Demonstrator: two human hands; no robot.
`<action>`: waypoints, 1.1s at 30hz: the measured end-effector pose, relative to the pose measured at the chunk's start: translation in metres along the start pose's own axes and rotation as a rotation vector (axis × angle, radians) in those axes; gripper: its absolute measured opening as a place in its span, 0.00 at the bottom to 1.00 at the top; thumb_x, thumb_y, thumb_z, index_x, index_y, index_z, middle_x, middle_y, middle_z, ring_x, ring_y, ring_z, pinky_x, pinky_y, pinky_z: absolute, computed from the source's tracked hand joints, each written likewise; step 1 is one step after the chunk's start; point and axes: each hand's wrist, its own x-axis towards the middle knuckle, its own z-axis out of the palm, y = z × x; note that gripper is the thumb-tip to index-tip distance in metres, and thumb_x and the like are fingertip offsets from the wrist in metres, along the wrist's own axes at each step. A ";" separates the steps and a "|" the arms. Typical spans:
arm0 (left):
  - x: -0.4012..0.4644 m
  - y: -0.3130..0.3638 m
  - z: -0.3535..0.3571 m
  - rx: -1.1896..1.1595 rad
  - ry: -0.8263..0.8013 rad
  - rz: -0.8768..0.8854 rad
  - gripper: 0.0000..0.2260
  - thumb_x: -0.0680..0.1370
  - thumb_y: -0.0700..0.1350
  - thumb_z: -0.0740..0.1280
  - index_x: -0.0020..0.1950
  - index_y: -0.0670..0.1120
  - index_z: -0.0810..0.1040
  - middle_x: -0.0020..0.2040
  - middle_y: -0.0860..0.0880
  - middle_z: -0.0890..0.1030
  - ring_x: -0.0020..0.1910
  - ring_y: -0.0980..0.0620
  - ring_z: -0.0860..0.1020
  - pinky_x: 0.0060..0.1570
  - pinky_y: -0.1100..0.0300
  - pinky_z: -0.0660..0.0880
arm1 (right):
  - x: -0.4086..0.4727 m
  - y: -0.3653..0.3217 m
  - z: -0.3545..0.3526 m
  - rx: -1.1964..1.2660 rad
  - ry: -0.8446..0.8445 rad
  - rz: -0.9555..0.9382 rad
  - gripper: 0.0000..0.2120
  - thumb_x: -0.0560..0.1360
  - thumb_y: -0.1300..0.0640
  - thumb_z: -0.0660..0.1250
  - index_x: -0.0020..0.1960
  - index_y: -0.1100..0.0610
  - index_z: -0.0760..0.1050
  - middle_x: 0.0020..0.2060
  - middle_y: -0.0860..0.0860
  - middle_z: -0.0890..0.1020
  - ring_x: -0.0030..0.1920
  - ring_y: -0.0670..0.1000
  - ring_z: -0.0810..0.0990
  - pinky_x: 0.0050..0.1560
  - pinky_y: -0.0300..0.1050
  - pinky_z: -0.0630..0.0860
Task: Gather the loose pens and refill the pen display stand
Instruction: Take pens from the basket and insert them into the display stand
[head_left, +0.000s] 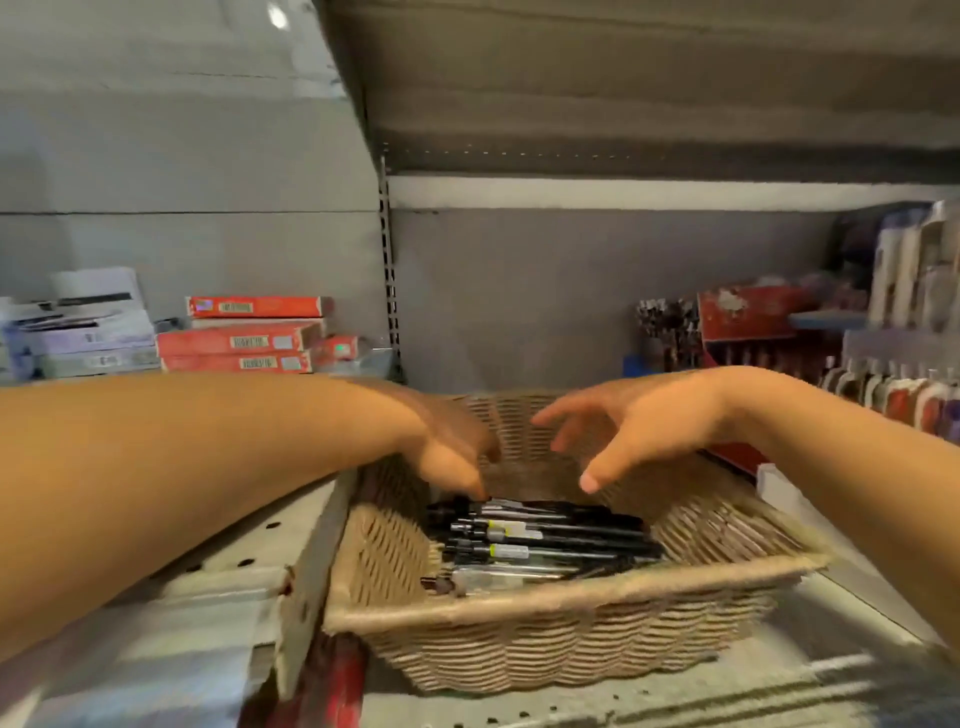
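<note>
A tan wicker basket (550, 613) sits on the shelf in front of me. Several black pens (540, 535) lie side by side on its bottom. My left hand (447, 441) reaches down into the basket, fingertips touching the far end of the pen pile; whether it grips a pen is blurred. My right hand (623, 426) hovers above the basket's middle with fingers spread and nothing in it.
Red flat boxes (244, 338) and pale boxes (78, 332) are stacked at the back left. A shelf upright (389, 270) divides the bays. Packaged stationery on pegs (883, 364) and a red display box (743, 317) fill the right side. Another shelf hangs overhead.
</note>
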 end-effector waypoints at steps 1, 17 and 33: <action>0.005 -0.003 0.002 0.025 -0.048 0.005 0.20 0.82 0.50 0.63 0.72 0.43 0.71 0.67 0.41 0.77 0.64 0.43 0.75 0.63 0.54 0.71 | 0.008 0.002 -0.003 0.026 -0.084 -0.009 0.36 0.76 0.51 0.73 0.78 0.40 0.59 0.68 0.41 0.75 0.61 0.39 0.75 0.60 0.35 0.73; 0.063 -0.026 -0.003 -0.230 0.032 0.009 0.10 0.77 0.45 0.68 0.58 0.48 0.82 0.47 0.52 0.85 0.39 0.60 0.79 0.43 0.63 0.73 | 0.072 0.022 0.015 -0.205 0.021 -0.161 0.26 0.76 0.50 0.72 0.72 0.43 0.71 0.58 0.43 0.84 0.56 0.48 0.82 0.63 0.50 0.75; 0.059 -0.009 -0.013 -1.045 0.367 0.007 0.07 0.80 0.43 0.66 0.57 0.48 0.72 0.44 0.43 0.87 0.43 0.47 0.86 0.43 0.55 0.83 | 0.076 0.040 0.019 0.252 0.390 -0.160 0.03 0.79 0.59 0.69 0.50 0.51 0.77 0.40 0.52 0.85 0.37 0.46 0.86 0.38 0.44 0.84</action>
